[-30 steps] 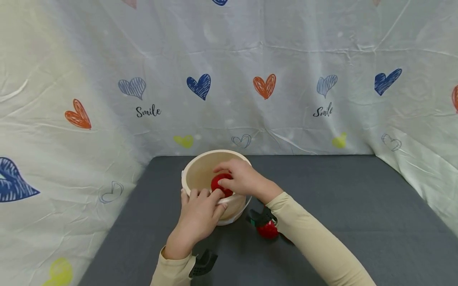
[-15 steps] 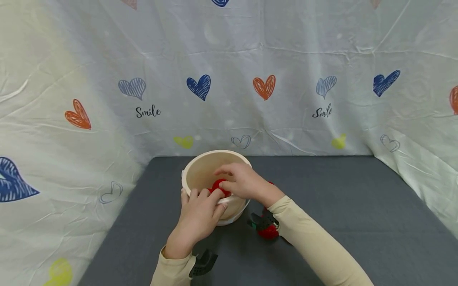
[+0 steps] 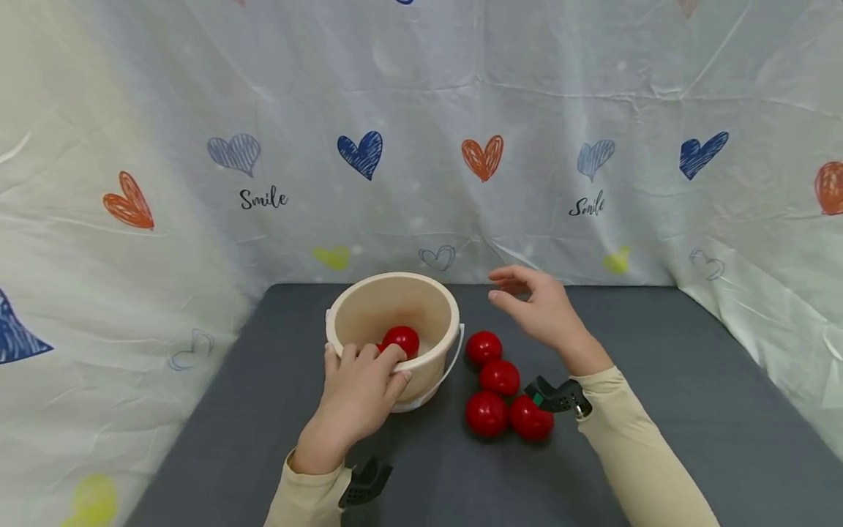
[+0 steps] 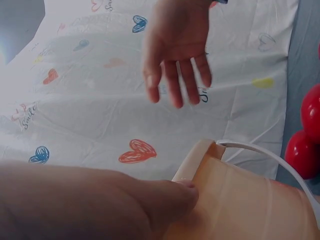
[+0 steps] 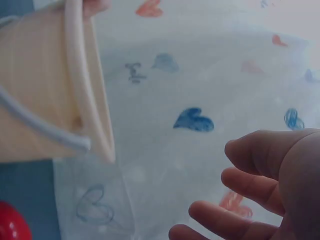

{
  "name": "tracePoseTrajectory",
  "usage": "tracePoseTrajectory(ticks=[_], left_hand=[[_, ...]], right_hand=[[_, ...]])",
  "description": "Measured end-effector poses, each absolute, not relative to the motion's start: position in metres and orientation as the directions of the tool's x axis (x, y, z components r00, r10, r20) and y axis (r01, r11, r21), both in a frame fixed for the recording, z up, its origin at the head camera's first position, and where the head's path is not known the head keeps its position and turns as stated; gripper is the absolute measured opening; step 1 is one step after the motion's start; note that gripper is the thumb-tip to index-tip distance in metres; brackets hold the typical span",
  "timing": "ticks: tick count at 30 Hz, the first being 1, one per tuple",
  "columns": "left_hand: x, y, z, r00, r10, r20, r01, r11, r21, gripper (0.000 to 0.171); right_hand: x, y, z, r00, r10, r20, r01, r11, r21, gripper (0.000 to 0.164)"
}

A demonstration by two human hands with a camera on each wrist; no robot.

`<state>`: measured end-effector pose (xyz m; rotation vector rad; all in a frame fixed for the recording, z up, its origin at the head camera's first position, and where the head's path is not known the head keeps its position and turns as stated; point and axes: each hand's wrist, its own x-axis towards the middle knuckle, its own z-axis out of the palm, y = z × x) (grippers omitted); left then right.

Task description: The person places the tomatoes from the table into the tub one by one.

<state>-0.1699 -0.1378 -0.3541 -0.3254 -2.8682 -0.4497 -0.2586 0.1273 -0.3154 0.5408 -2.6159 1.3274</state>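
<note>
A cream bucket [image 3: 421, 380] with a white handle stands upright on the dark table. My left hand [image 3: 356, 399] grips its near rim, fingers over the edge and thumb outside, as the left wrist view also shows on the bucket wall [image 4: 240, 200]. Inside lies a shiny red ball [image 3: 402, 340]; a second red one beside it is mostly hidden by my fingers. To the right of the bucket, my right hand [image 3: 540, 304] hovers in the air, holding nothing, its fingers loosely spread. Below it, several red balls [image 3: 499, 378] are grouped on the table.
The dark grey tabletop [image 3: 658, 380] extends to both sides. Behind it hangs a pale cloth [image 3: 421, 95] printed with hearts and "Smile". The bucket's white handle [image 3: 454, 355] hangs down on the right side, close to the nearest red balls.
My right hand has let go of a red ball inside the bucket and come out, up and to the right. The balls on the table now show. My left hand still grips the rim.
</note>
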Motion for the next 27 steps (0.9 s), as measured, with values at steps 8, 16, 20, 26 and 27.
tracePoseTrajectory(ticks=[8,16,20,26,27], left_hand=[[-0.170,-0.139,-0.352,-0.954,0.181,0.238,0.245,0.930,0.275,0.022],[-0.172,-0.138,-0.355,-0.953,0.184,0.240,0.247,0.931,0.270,0.021],[-0.171,-0.137,-0.355,-0.953,0.185,0.240,0.249,0.930,0.270,0.020],[-0.171,-0.137,-0.354,-0.952,0.183,0.244,0.250,0.928,0.276,0.020],[-0.171,-0.137,-0.354,-0.952,0.184,0.246,0.251,0.927,0.277,0.020]], right_hand=[[-0.252,0.167,-0.354,-0.956,-0.192,0.222,-0.293,0.547,-0.784,0.035],[-0.249,0.175,-0.396,-0.974,-0.176,0.139,-0.210,0.499,-0.841,0.037],[-0.248,0.170,-0.411,-0.979,-0.179,0.095,-0.169,0.463,-0.870,0.039],[-0.249,0.164,-0.424,-0.982,-0.180,0.063,-0.141,0.461,-0.876,0.039],[-0.250,0.163,-0.425,-0.981,-0.185,0.062,-0.143,0.464,-0.875,0.039]])
